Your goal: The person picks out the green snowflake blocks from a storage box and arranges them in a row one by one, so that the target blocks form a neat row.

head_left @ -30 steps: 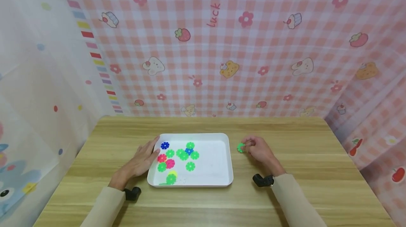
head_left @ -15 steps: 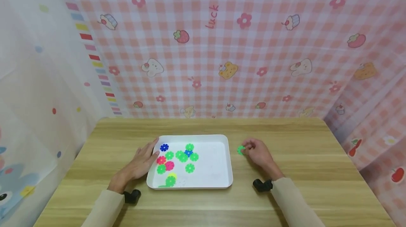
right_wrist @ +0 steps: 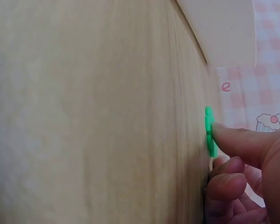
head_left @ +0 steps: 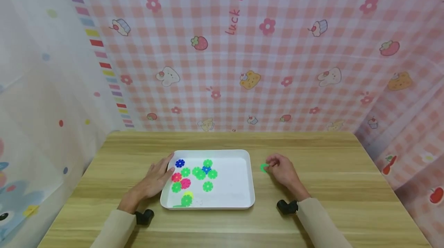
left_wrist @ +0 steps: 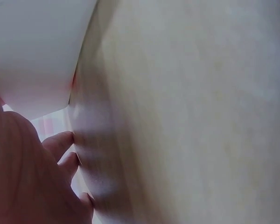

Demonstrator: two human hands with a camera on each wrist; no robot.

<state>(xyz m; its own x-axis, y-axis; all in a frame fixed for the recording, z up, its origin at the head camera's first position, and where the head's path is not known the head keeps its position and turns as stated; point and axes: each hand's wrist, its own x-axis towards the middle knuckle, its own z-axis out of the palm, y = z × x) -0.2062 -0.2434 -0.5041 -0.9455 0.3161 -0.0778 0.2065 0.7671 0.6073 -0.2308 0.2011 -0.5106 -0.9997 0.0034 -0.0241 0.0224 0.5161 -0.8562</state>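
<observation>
green notched disc [right_wrist: 208,122]: pinched by right hand [head_left: 284,171] at thumb, close to flat, right of tray, apart from it. white tray [head_left: 232,186]: shallow, rectangular, on worktop [head_left: 333,155], left hand [head_left: 155,178] on left rim. inside, left to middle: discs [head_left: 207,186] in green, pinkish red, blue, yellow, some overlapping.

The rightmost disc [head_left: 263,168] is green, the tray [head_left: 232,182] white, the backdrop [head_left: 229,59] pink-checked.
</observation>
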